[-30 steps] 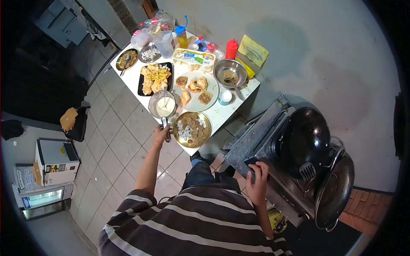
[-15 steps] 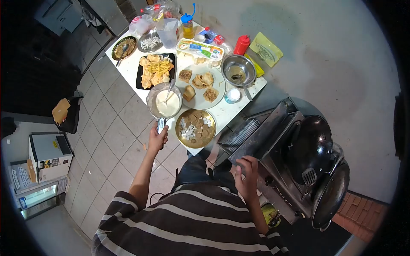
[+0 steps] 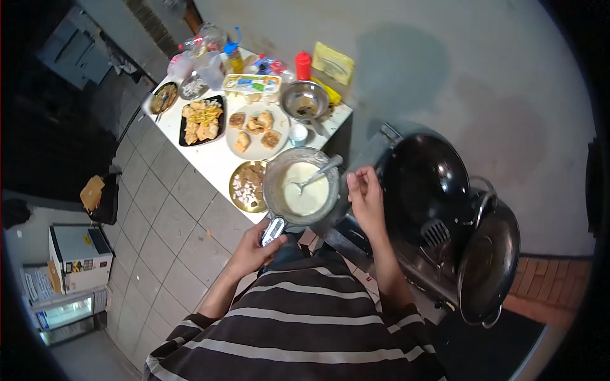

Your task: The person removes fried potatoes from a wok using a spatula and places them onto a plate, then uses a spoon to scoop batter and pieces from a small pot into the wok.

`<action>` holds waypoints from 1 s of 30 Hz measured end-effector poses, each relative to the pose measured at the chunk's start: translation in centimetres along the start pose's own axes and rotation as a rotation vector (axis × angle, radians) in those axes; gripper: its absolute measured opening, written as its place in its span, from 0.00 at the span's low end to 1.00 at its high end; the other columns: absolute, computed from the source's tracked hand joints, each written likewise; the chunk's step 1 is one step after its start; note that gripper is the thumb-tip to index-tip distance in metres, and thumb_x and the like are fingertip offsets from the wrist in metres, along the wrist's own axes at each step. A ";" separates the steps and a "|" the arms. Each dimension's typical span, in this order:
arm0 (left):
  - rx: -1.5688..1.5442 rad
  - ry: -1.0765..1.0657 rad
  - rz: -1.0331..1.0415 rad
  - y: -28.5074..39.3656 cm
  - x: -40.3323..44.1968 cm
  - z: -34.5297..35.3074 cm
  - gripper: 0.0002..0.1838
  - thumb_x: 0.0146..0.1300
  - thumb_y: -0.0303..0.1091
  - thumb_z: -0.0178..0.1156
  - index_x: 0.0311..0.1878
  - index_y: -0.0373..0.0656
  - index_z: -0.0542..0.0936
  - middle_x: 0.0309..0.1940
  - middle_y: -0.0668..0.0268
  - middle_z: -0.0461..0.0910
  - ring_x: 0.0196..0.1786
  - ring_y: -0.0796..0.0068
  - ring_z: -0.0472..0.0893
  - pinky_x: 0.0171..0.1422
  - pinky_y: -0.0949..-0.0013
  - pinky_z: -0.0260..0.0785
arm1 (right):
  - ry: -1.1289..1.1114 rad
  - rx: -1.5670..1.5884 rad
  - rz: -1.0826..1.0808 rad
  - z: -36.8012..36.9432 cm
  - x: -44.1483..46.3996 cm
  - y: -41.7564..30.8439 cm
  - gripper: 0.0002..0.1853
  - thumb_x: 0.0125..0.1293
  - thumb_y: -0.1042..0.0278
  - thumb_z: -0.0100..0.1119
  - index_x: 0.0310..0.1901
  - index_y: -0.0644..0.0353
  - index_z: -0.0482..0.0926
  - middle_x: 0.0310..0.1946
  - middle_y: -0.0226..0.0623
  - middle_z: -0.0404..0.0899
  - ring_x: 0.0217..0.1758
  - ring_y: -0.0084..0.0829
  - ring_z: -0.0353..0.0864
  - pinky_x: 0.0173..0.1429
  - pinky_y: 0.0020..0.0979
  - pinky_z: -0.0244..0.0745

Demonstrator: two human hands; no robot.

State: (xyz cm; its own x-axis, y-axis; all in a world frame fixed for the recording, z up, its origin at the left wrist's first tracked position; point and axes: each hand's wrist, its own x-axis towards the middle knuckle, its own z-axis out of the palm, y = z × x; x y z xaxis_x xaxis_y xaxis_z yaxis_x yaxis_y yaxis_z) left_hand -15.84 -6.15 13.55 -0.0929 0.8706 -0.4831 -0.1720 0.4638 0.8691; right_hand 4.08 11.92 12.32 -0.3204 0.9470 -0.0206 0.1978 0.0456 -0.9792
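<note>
My left hand point(image 3: 253, 249) is closed round the handle of a saucepan point(image 3: 273, 174) and holds it up off the table. Pale, creamy batter point(image 3: 304, 198) fills its bottom, and a metal fork or spoon point(image 3: 329, 166) leans in it with its handle over the far right rim. Just right of the pan is my right hand point(image 3: 365, 200), fingers loosely bent, nothing visible in it. Partly hidden behind the pan lies a gold plate point(image 3: 234, 198) of brown slices and small white pieces.
On the white table point(image 3: 202, 161) stand a plate of browned pieces point(image 3: 270, 153), a black tray of food point(image 3: 202, 120), a steel bowl point(image 3: 304, 100), a white jar point(image 3: 298, 134) and a red bottle point(image 3: 303, 65). A black wok point(image 3: 422, 184), a slotted turner point(image 3: 435, 233) and a second pan point(image 3: 489, 267) are at right.
My left hand has carried the saucepan from the table's left side rightward and nearer my body. My right hand has risen beside it. The view has turned to the right.
</note>
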 end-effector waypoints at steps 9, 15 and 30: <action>0.111 -0.144 -0.023 1.7 -2.0 10.6 0.11 0.68 0.30 0.64 0.44 0.40 0.71 0.20 0.75 0.70 0.17 0.87 0.67 0.19 0.77 0.55 | 0.283 -0.356 -0.351 -9.9 -5.7 -2.0 0.14 0.72 0.68 0.56 0.32 0.64 0.63 0.21 0.43 0.65 0.24 0.46 0.65 0.32 0.41 0.65; 0.278 -0.143 0.017 1.7 -1.5 14.3 0.11 0.67 0.30 0.65 0.44 0.39 0.72 0.21 0.75 0.71 0.18 0.88 0.67 0.20 0.77 0.54 | 0.225 -0.344 -0.097 -14.5 -9.1 -3.1 0.11 0.71 0.69 0.58 0.37 0.63 0.67 0.23 0.41 0.72 0.21 0.41 0.70 0.28 0.38 0.65; 0.386 -0.048 0.092 1.4 -0.8 18.1 0.14 0.66 0.36 0.67 0.42 0.36 0.75 0.18 0.70 0.72 0.18 0.86 0.67 0.21 0.74 0.55 | 0.068 -0.353 -0.644 -18.8 -10.9 -3.7 0.14 0.56 0.85 0.59 0.43 0.63 0.82 0.37 0.40 0.79 0.37 0.41 0.79 0.42 0.37 0.75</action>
State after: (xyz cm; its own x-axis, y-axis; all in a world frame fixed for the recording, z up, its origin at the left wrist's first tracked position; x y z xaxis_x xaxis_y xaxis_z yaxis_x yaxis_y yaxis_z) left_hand 1.71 -3.23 17.10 -0.0428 0.9139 -0.4036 0.2167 0.4029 0.8892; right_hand 24.26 7.39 20.01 -0.4179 0.7155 0.5599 0.2804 0.6877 -0.6696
